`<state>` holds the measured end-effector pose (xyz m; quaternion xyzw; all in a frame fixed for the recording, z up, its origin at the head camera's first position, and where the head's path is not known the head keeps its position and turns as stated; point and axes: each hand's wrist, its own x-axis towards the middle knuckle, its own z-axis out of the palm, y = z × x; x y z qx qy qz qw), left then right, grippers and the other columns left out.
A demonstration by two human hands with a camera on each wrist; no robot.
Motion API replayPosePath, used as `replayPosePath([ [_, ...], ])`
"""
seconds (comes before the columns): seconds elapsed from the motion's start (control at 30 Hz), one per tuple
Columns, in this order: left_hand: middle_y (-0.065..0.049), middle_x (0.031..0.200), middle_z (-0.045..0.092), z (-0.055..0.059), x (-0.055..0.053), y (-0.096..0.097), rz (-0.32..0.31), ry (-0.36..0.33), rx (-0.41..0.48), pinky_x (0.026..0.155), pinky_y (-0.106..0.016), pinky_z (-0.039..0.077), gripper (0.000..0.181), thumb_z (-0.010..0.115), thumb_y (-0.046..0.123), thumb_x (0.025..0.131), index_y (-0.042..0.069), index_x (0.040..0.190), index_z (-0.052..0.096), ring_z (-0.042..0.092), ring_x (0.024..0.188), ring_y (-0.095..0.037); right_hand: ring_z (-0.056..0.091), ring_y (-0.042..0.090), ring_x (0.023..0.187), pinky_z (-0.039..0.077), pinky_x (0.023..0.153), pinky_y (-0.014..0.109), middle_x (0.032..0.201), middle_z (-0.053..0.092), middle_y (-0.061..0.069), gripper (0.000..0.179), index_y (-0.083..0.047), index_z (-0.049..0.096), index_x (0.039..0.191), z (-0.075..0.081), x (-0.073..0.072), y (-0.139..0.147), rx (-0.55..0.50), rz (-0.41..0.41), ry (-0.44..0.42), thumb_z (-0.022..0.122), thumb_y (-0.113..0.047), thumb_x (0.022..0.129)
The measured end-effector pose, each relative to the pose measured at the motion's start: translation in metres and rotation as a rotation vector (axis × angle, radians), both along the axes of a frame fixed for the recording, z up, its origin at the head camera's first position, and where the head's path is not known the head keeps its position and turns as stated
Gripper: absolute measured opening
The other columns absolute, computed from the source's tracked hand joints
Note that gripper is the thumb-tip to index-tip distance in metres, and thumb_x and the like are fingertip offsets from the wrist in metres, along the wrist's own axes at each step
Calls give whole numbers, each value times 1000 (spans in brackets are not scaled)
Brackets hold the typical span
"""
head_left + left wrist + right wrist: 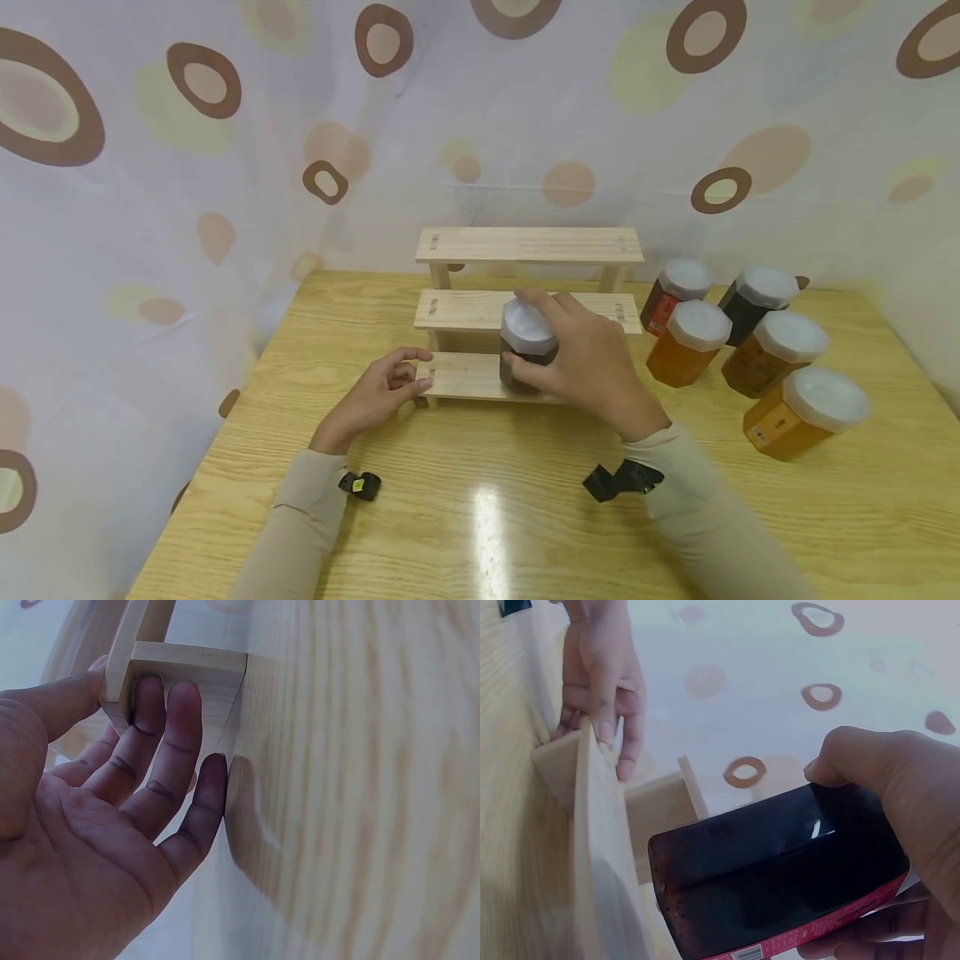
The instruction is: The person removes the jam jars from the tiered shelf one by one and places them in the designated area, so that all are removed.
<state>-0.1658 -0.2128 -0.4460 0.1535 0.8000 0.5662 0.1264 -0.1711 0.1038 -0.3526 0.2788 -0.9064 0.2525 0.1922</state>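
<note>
A three-tier wooden step rack [528, 243] stands on the table. My left hand [382, 387] grips the left end of its lowest board [465, 375]; in the left wrist view the thumb lies on the board's edge and the fingers [184, 720] curl beneath. A dark jar [780, 862] with a whitish lid [528, 327] and a red label is held in my right hand [588, 354] over the lowest board, right of its middle. Whether the jar's base touches the board I cannot tell. The hand hides the board's right end.
Several lidded jars stand right of the rack: a dark one with a red label [667, 304], another dark one [742, 312], and amber ones [678, 354], one nearest the front [787, 421]. Behind the table hangs a patterned cloth [480, 108].
</note>
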Motion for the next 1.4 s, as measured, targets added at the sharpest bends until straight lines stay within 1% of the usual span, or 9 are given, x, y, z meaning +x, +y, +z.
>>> replayPosePath([
  [0.27,-24,88,60,-2,-2,-1,-8,11,7,54,-26,33,41,62,11,105,2,143,49,38,59,-14,69,30,79,54,58,45,114,70,12,68,-21,60,140,5,6,28,-35,-41,36,86,-38,79],
  [0.4,-21,87,60,-3,-2,-2,0,7,-2,55,-26,34,41,63,12,105,2,143,50,37,60,-13,68,29,78,52,55,44,108,71,12,68,-20,62,138,7,9,45,-30,-74,76,87,-37,77],
  [0.53,-19,88,61,-2,-1,-2,11,3,-10,54,-26,34,40,63,12,105,4,143,51,38,60,-14,69,29,83,53,56,46,108,72,13,70,-18,63,137,7,11,62,-29,-105,99,89,-36,75],
  [0.73,-21,90,61,-2,0,-2,0,4,-4,54,-25,33,41,62,11,106,5,144,50,35,58,-13,67,32,86,53,58,53,116,71,13,71,-20,62,140,7,18,88,-12,-172,78,88,-36,76],
  [0.83,-21,90,61,-2,-1,-2,-7,5,2,54,-26,33,41,62,11,106,5,145,50,35,58,-13,67,33,87,52,57,53,121,70,14,74,-19,60,142,7,22,99,-6,-195,72,89,-34,76],
  [0.93,-21,90,61,-2,-1,-2,-6,4,4,54,-26,33,41,62,12,106,4,144,50,36,59,-14,68,32,87,50,55,48,121,69,15,75,-18,60,142,6,24,110,3,-219,76,89,-33,74],
  [1.03,-21,90,62,-3,-1,-3,-6,6,6,53,-26,32,41,63,13,106,3,144,50,37,59,-14,68,31,86,47,53,44,115,70,16,75,-18,61,141,4,26,120,14,-243,73,89,-32,73],
  [1.23,-22,91,61,-3,0,-2,-8,-2,15,54,-26,32,42,63,14,106,4,144,50,38,60,-14,65,32,78,47,52,44,102,68,19,77,-14,60,141,-2,31,139,10,-263,72,89,-30,72],
  [1.4,-23,90,61,-3,0,-2,-10,3,18,53,-26,32,42,63,13,105,3,144,50,36,59,-14,66,37,85,49,55,50,113,67,23,79,-11,57,144,-6,35,150,-2,-275,24,90,-28,74],
])
